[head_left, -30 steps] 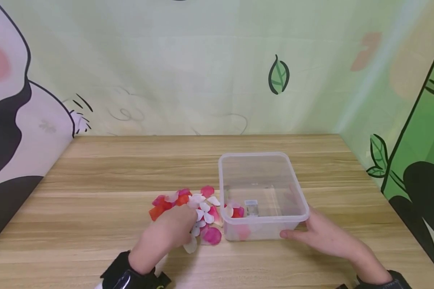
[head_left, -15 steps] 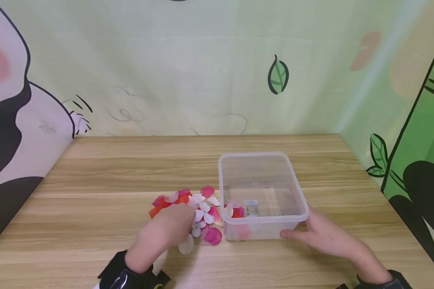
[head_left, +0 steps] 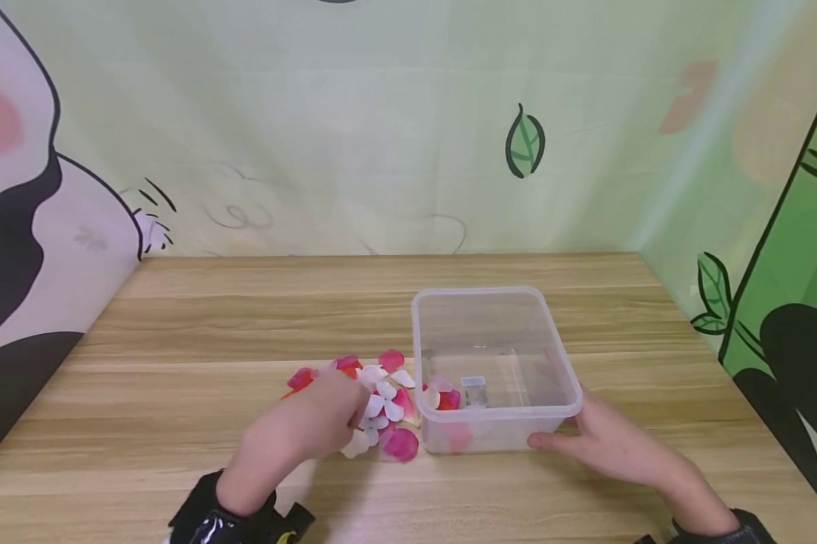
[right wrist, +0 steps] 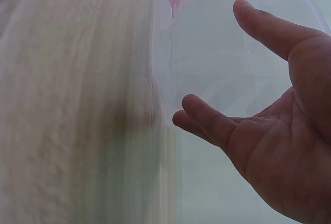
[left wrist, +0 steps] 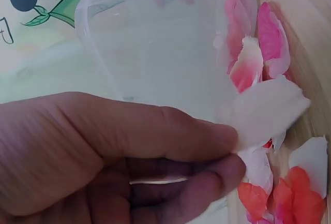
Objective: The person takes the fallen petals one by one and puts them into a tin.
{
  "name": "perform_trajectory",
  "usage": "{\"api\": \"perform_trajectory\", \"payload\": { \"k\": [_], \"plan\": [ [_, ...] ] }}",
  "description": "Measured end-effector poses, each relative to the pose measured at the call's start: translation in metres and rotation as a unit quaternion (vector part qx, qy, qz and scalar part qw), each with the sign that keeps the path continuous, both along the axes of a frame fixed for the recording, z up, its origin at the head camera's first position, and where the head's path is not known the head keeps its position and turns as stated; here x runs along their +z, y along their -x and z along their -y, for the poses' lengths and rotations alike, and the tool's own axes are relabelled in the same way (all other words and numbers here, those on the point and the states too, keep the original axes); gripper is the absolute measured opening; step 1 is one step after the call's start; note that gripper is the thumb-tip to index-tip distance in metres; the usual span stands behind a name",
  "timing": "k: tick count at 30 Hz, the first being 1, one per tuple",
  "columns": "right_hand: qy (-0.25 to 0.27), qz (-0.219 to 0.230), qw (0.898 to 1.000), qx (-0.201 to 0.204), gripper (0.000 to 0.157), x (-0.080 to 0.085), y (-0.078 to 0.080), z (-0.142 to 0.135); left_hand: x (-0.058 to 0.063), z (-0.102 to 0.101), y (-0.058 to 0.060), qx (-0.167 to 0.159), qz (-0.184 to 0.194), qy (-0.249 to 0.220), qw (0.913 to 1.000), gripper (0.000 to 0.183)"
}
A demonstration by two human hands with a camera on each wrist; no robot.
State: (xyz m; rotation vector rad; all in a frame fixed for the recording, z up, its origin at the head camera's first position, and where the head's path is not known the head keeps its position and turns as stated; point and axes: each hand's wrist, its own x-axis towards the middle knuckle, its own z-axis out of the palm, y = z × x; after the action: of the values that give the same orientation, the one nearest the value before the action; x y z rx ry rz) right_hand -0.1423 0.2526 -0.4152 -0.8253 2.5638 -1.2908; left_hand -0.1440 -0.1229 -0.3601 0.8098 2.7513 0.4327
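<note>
My left hand pinches a white petal between thumb and fingertips, over the left part of a loose petal pile. Magenta, red, pink and white artificial petals make up the pile, with a four-lobed white blossom and a round magenta petal on its right side. Close to the right of it stands a clear plastic box, upright, a few red and pink petals inside its left front corner. Against the box's right front corner rests my right hand, thumb at the front wall, fingers extended and spread along the side.
The wooden table extends behind and left of the pile. At its back edge rises a pale green cloth backdrop with cartoon drawings. A small label shows in the box.
The left hand and forearm have shifted slightly left, with the white petal at its fingers changing position and angle. The box and the right hand have stayed put.
</note>
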Motion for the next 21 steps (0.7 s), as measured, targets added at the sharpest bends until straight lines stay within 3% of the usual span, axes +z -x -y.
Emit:
{"api": "perform_trajectory", "payload": {
  "k": [7, 15, 18, 21],
  "plan": [
    [0.005, 0.005, 1.000, 0.003, 0.092, 0.000, 0.001, 0.000, -0.001, 0.001, 0.005, -0.028, -0.038, -0.063, 0.9969, 0.033],
    [0.001, 0.006, 1.000, -0.001, 0.091, 0.001, 0.000, 0.000, 0.003, -0.003, 0.010, -0.015, -0.096, -0.113, 0.9888, 0.023],
    [-0.001, 0.006, 1.000, -0.002, 0.091, 0.001, 0.000, 0.000, 0.003, -0.005, 0.012, -0.011, -0.133, -0.144, 0.9805, 0.023],
    [-0.001, 0.006, 1.000, -0.002, 0.091, 0.000, 0.000, 0.000, 0.002, -0.008, 0.014, -0.012, -0.188, -0.185, 0.9646, 0.021]
  ]
}}
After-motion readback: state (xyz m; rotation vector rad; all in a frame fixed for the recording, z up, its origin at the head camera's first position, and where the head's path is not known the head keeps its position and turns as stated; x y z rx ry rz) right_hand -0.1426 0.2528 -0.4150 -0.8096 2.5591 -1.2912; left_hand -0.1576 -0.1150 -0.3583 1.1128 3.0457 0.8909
